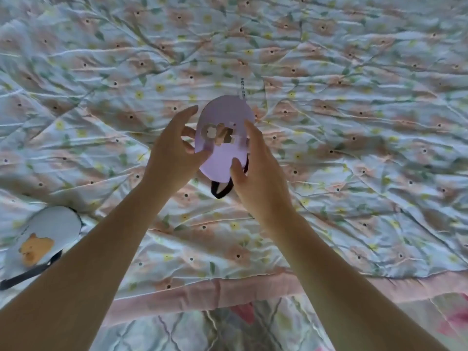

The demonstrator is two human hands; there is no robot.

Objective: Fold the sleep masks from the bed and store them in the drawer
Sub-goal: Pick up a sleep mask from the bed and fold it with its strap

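A lilac sleep mask (222,115) with a small cartoon print is held up over the flowered bed quilt (354,122), long side upright. Its black strap (222,190) loops out below and a white tag sticks up from the top. My left hand (174,153) pinches its left edge between thumb and fingers. My right hand (258,168) grips the right edge, thumb on the lower front. A second, pale blue sleep mask (43,234) with an orange bear print lies flat on the quilt at lower left, its dark strap trailing toward the left edge.
The quilt's pink border (228,287) runs across near me, marking the bed's near edge. Below it hangs more patterned bedding (228,325). No drawer is in view.
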